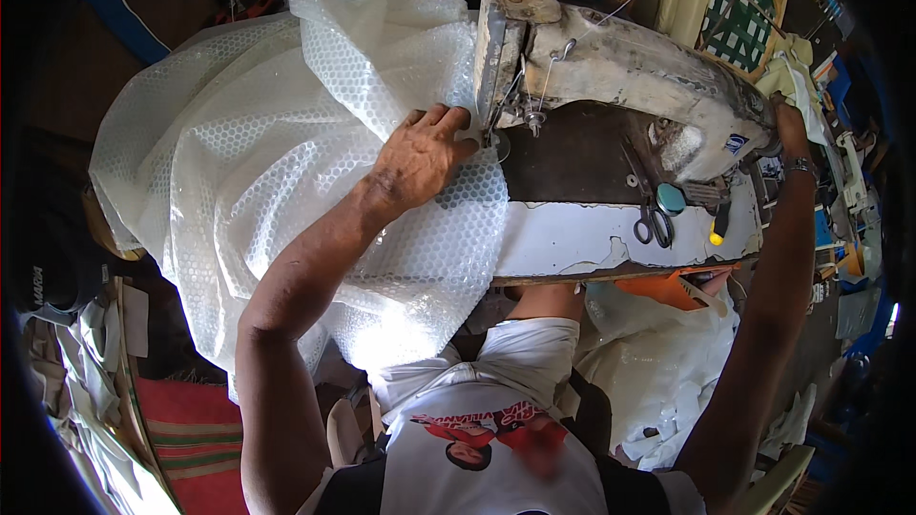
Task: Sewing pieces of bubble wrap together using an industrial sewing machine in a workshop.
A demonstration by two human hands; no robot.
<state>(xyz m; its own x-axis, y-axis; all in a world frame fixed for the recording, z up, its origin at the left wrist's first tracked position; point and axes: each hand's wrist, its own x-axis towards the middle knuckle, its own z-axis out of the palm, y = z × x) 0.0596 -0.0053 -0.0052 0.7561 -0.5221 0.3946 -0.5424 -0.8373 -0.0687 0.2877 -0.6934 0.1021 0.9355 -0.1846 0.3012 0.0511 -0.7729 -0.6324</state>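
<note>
Bubble wrap [248, 162] lies in loose folds at the left of the desk [563, 234], spilling over the front edge, with one side running up to the stitching end of the sewing machine [639, 62]. The left hand [425, 153] rests on it there, fingers bent and close together; whether they pinch it cannot be told. The right hand [790, 126] touches the machine's far end, its grip unclear. Work looks under way: the sheet is placed but not yet clear of the machine, and no finished seam can be made out.
</note>
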